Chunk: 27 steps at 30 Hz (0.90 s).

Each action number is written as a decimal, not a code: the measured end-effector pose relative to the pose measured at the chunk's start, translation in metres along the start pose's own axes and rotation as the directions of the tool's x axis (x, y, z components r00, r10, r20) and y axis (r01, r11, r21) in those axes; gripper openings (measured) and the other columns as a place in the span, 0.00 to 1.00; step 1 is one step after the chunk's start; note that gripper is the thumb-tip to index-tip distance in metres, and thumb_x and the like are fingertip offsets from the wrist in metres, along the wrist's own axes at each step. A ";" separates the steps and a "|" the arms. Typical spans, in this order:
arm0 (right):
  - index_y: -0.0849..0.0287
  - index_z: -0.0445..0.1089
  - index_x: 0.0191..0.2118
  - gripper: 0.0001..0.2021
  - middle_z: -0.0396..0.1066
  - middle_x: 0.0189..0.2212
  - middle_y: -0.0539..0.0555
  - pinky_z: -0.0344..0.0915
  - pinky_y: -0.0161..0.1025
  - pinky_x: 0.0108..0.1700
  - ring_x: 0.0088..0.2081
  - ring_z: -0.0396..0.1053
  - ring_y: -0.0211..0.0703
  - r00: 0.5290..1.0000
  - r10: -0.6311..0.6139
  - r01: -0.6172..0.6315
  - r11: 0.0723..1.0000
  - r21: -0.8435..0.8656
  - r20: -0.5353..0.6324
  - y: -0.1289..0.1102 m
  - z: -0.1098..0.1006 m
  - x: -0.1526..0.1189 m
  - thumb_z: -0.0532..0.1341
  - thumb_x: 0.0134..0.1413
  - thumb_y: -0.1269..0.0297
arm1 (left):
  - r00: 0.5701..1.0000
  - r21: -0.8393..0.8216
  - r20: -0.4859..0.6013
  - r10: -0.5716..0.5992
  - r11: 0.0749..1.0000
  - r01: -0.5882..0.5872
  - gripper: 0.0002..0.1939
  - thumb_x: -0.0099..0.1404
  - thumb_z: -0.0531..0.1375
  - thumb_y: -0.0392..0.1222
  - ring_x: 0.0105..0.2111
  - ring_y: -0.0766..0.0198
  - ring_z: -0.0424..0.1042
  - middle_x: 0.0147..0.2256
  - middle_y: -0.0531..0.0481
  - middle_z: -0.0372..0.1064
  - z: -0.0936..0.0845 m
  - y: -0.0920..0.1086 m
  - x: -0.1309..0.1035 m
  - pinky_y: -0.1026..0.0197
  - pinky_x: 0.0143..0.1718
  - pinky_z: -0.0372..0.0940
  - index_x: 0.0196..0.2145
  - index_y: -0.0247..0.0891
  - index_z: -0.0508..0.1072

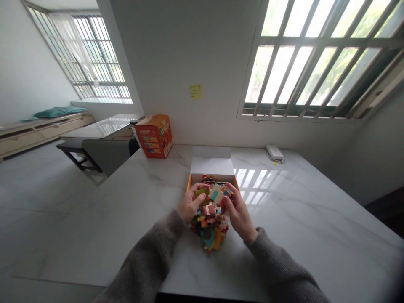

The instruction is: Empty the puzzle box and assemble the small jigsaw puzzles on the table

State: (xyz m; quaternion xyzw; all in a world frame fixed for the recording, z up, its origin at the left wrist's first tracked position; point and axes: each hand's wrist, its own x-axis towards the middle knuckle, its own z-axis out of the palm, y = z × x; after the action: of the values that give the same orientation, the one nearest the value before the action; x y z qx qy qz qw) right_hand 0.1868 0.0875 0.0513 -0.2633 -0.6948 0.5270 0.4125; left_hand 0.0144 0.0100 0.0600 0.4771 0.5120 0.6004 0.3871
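Note:
My left hand (191,203) is closed around puzzle pieces, an olive-green puzzle piece (201,192) showing beside its thumb. Opposite it, my right hand (237,210) grips more puzzle pieces, with blue and red parts at its fingertips. A cream puzzle piece with a teal shape (216,195) sits between the two hands. Just below them lies a heap of colourful puzzle pieces (208,229) on the table. Behind the hands stands an open box (189,182) with orange sides, its white lid (212,164) folded back. More pieces show inside it, partly hidden by my hands.
The marbled white table (142,227) reaches to the wall. An orange-red carton (156,136) stands at the back left. A white power strip with a cord (275,153) lies at the back right. A yellow note (196,91) is stuck to the wall.

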 end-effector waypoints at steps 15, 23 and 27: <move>0.56 0.67 0.51 0.18 0.76 0.38 0.54 0.64 0.44 0.45 0.40 0.73 0.48 0.982 0.084 0.048 0.758 -0.651 0.171 0.043 -0.078 -0.028 0.45 0.68 0.56 | 0.956 0.939 0.030 0.293 0.320 -0.127 0.19 0.62 0.50 0.33 0.44 0.56 0.64 0.41 0.44 0.63 -0.082 -0.048 -0.055 0.53 0.49 0.64 0.48 0.40 0.72; 0.59 0.67 0.52 0.19 0.75 0.32 0.57 0.58 0.46 0.44 0.39 0.72 0.51 0.991 -0.004 0.126 0.326 -0.937 0.132 0.038 -0.069 -0.032 0.48 0.68 0.53 | 0.995 0.942 -0.069 0.078 0.333 0.040 0.25 0.58 0.52 0.36 0.52 0.52 0.63 0.51 0.42 0.65 -0.080 -0.063 -0.063 0.49 0.52 0.59 0.55 0.38 0.62; 0.60 0.66 0.50 0.16 0.75 0.33 0.56 0.59 0.44 0.43 0.38 0.72 0.50 0.995 -0.085 0.078 0.423 -0.903 0.047 0.041 -0.080 -0.028 0.50 0.67 0.55 | 0.987 0.927 -0.090 0.136 0.373 0.033 0.19 0.66 0.51 0.45 0.53 0.51 0.63 0.52 0.43 0.64 -0.083 -0.057 -0.059 0.48 0.52 0.59 0.53 0.40 0.63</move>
State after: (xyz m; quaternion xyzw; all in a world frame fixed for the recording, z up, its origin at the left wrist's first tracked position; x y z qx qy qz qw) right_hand 0.2661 0.1189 0.0124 -0.4108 -0.8795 0.0520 0.2345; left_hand -0.0531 -0.0569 -0.0080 0.5807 0.7724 0.2571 -0.0049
